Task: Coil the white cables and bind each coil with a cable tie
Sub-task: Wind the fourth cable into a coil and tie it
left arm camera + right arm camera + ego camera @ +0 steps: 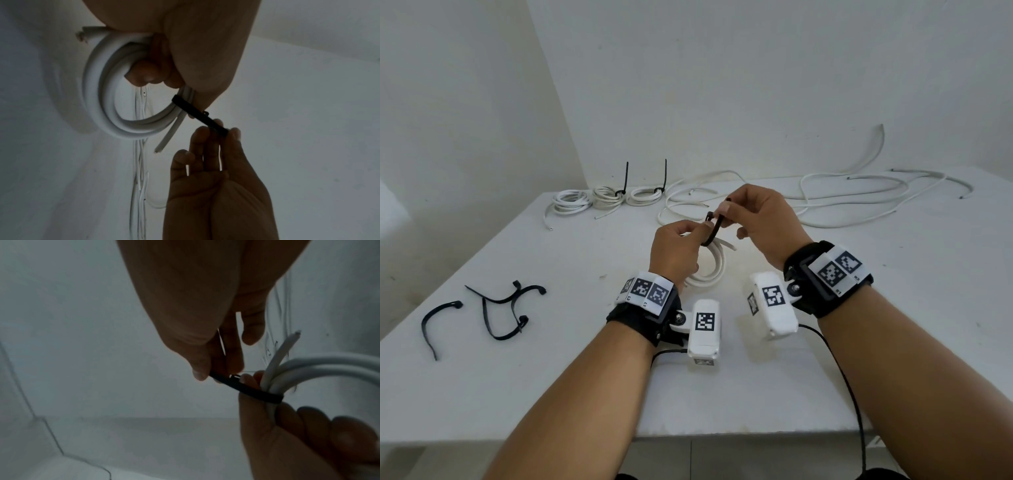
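My head view is bright, evenly lit, soft shadows under my wrists, edges bowed. Both wrist views are dim and grainy (my hands nearly silhouettes), slightly blurred.

Head view down over the table (517,377); both wrist views close, upward, sharing the tie (197,115).

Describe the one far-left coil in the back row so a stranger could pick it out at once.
On the white table, three cable coils sit in a row near the back wall. The far-left coil is the end one. Unlike its two neighbours, it shows no upright black tie.
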